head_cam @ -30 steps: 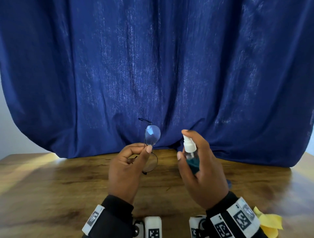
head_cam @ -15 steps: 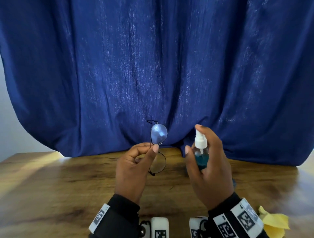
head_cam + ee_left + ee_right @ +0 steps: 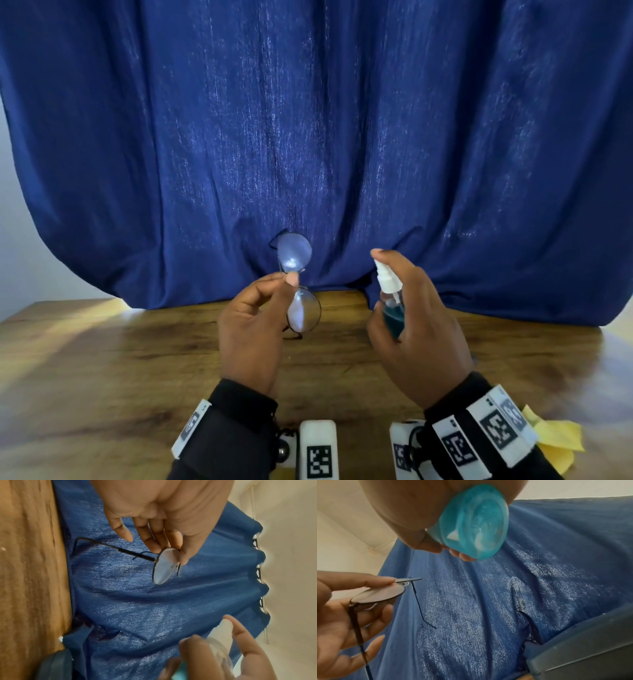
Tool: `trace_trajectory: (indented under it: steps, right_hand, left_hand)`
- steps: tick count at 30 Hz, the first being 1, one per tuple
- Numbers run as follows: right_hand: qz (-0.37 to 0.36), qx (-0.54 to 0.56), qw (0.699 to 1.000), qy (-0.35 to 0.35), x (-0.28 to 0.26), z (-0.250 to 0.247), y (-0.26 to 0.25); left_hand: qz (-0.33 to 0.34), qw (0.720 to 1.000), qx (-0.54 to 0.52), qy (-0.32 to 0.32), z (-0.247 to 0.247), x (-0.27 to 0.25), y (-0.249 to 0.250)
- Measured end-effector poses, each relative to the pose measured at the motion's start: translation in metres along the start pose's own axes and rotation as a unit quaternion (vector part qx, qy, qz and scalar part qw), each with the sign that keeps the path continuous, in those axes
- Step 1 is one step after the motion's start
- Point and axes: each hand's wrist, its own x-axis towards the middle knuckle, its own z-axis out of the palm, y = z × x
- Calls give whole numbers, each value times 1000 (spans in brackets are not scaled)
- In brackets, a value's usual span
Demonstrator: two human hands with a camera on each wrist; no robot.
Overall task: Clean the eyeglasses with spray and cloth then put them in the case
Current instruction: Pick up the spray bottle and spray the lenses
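Note:
My left hand (image 3: 287,277) pinches the round, thin-framed eyeglasses (image 3: 298,284) at the bridge and holds them upright above the wooden table (image 3: 102,359), one lens over the other. In the left wrist view a lens (image 3: 163,566) and one temple arm show below the fingers (image 3: 154,545). To their right, my right hand (image 3: 383,284) grips a small spray bottle (image 3: 394,311) of teal liquid. Its index finger rests on top of the white nozzle, which points toward the glasses. The right wrist view looks up at the bottle's base (image 3: 476,524) and across at the glasses (image 3: 378,595).
A yellow cloth (image 3: 555,442) lies on the table by my right wrist. A dark blue-grey case (image 3: 583,642) sits near the bottle hand, also seen low in the left wrist view as the case (image 3: 54,665). A blue curtain (image 3: 342,137) hangs behind the table.
The left hand has turned the glasses so the lenses face me more. The gap between glasses and nozzle has widened slightly. Both grips are unchanged.

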Motion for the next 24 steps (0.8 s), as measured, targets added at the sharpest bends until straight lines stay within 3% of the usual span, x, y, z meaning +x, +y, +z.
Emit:
trace_trajectory:
  steps: [4,13,19,24]
  right_hand:
    - [-4,-32,999,-32,0,3,-1]
    - [5,-26,997,-66,0,7,-3]
    - [15,-17,999,-47,-1,5,-2]
    - [25,78,997,-8,-1,9,-2]
  left_hand:
    - [-36,998,-29,33,-5,4,-1]
    - [-33,999,-30,21,1,-1,-2]
    - [-38,998,-40,26,0,0,-3]
    - [-17,1000,-16,-1,-1,1,-1]
